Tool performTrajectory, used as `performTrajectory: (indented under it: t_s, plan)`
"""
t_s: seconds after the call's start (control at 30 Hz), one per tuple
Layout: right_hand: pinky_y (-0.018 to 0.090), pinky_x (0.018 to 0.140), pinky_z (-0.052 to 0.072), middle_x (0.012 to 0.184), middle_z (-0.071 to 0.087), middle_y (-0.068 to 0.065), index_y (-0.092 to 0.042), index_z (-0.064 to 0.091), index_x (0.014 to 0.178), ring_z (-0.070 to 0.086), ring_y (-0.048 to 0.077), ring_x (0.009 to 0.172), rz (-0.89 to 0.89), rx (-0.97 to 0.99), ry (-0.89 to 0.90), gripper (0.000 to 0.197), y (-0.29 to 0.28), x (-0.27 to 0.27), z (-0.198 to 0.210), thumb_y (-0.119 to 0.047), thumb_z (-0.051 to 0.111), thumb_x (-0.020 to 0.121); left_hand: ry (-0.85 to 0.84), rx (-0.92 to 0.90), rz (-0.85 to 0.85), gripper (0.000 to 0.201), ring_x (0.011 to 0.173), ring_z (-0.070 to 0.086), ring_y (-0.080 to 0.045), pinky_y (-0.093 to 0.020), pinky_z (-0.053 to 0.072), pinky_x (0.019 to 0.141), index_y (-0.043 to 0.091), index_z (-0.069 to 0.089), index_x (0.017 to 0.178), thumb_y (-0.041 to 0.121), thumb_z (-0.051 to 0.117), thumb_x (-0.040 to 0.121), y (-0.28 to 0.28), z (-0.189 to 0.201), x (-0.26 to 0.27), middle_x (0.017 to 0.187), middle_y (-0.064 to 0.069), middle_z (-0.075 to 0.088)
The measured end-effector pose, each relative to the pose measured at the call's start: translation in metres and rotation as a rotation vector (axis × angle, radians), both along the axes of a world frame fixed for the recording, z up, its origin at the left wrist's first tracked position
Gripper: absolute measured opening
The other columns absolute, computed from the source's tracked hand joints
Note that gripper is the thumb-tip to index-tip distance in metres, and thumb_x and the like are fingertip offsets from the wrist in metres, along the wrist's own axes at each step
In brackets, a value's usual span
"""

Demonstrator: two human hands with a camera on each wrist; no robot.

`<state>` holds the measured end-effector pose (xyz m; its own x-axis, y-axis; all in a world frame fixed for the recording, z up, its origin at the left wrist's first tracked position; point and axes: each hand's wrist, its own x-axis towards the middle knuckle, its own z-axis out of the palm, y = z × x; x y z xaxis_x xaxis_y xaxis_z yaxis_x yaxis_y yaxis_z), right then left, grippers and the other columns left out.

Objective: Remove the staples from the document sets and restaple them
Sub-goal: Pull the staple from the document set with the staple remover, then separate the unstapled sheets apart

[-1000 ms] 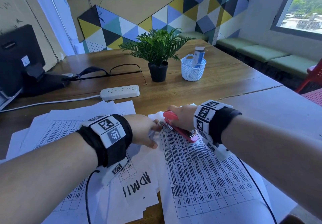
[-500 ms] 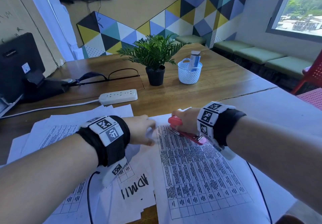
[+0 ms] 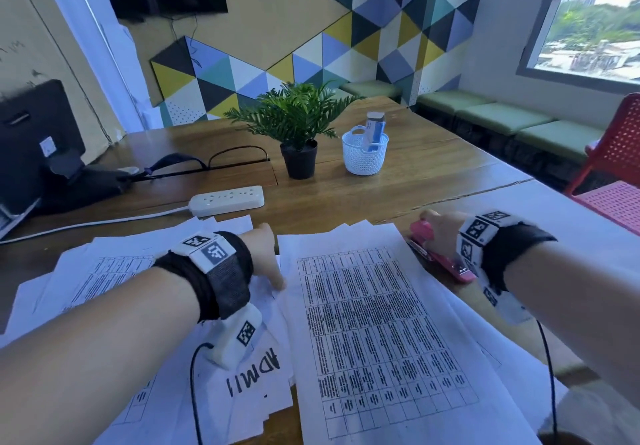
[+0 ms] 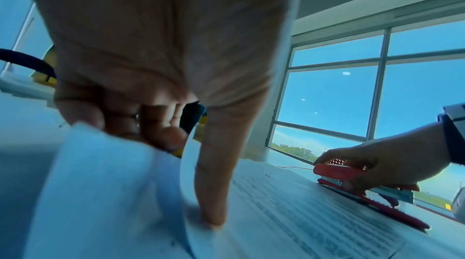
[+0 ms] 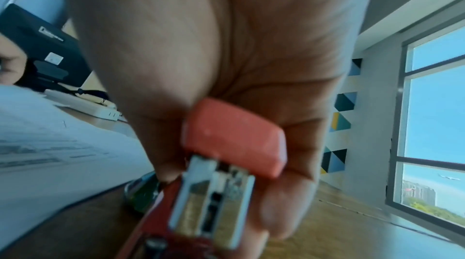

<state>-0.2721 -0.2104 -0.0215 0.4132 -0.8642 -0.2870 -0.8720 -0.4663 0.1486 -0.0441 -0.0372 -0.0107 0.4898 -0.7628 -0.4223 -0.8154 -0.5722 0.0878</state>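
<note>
A document set (image 3: pixel 374 323) printed with a table lies in the middle of the wooden table; it also shows in the wrist views (image 4: pixel 302 213) (image 5: pixel 37 144). My left hand (image 3: pixel 273 271) is at its upper left edge. Its thumb (image 4: pixel 211 213) presses down on the top page, and its curled fingers (image 4: pixel 151 130) hold a lifted sheet edge. My right hand (image 3: pixel 438 233) grips a red stapler (image 3: pixel 446 264) just beyond the document's upper right corner, low over the table. The stapler (image 4: pixel 365 187) (image 5: pixel 234 140) has its jaws closed with no paper between them.
More loose papers (image 3: pixel 114 271) and a hand-lettered sheet (image 3: pixel 252 372) lie to the left. Behind stand a white power strip (image 3: pixel 227 199), a potted plant (image 3: pixel 299 126), a white basket (image 3: pixel 365 155) and a black device (image 3: pixel 34 146). A red chair (image 3: pixel 620 167) is at the right.
My right hand has carried the stapler from the document's upper left corner to beyond its upper right corner. My left hand has stayed at the left edge.
</note>
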Motion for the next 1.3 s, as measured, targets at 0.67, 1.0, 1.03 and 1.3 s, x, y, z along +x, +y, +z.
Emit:
performTrajectory:
  t_s: [0.67, 1.0, 1.03, 1.3]
  plan:
    - [0.043, 0.098, 0.049, 0.111, 0.07, 0.01, -0.007, 0.062, 0.116, 0.068, 0.022, 0.095, 0.051, 0.531, -1.368, 0.033, 0.038, -0.009, 0.057, -0.013, 0.068, 0.084, 0.518, -0.595, -0.16, 0.046, 0.102, 0.063, 0.006, -0.027, 0.048, 0.102, 0.027, 0.059, 0.118, 0.03, 0.079, 0.077, 0.076, 0.041, -0.003, 0.114, 0.012, 0.068]
    - [0.044, 0.098, 0.049, 0.105, 0.072, -0.002, -0.026, 0.064, 0.104, 0.069, 0.018, 0.098, 0.214, 0.428, -1.14, 0.022, 0.055, -0.014, 0.068, -0.023, 0.07, 0.083, 0.365, -0.746, -0.157, 0.02, 0.09, 0.07, -0.009, -0.03, 0.05, 0.085, 0.025, 0.071, 0.102, 0.036, 0.07, 0.085, 0.061, 0.088, -0.051, 0.095, 0.009, 0.076]
    - [0.041, 0.098, 0.049, 0.108, 0.069, -0.003, -0.025, 0.061, 0.11, 0.066, 0.017, 0.098, 0.204, 0.32, -1.112, 0.03, 0.058, -0.013, 0.069, -0.025, 0.072, 0.082, 0.312, -0.724, -0.178, 0.017, 0.09, 0.07, -0.012, -0.03, 0.051, 0.083, 0.024, 0.072, 0.102, 0.031, 0.069, 0.087, 0.058, 0.09, -0.055, 0.094, 0.008, 0.076]
    - [0.02, 0.059, 0.037, 0.066, 0.057, -0.007, -0.024, 0.063, 0.075, 0.048, 0.007, 0.058, 0.058, 0.04, -1.291, 0.011, 0.11, -0.019, 0.052, -0.027, 0.072, 0.08, 0.306, -0.782, -0.101, 0.013, 0.091, 0.07, -0.016, -0.038, 0.053, 0.089, 0.023, 0.075, 0.099, 0.024, 0.07, 0.087, 0.059, 0.074, -0.068, 0.093, 0.005, 0.076]
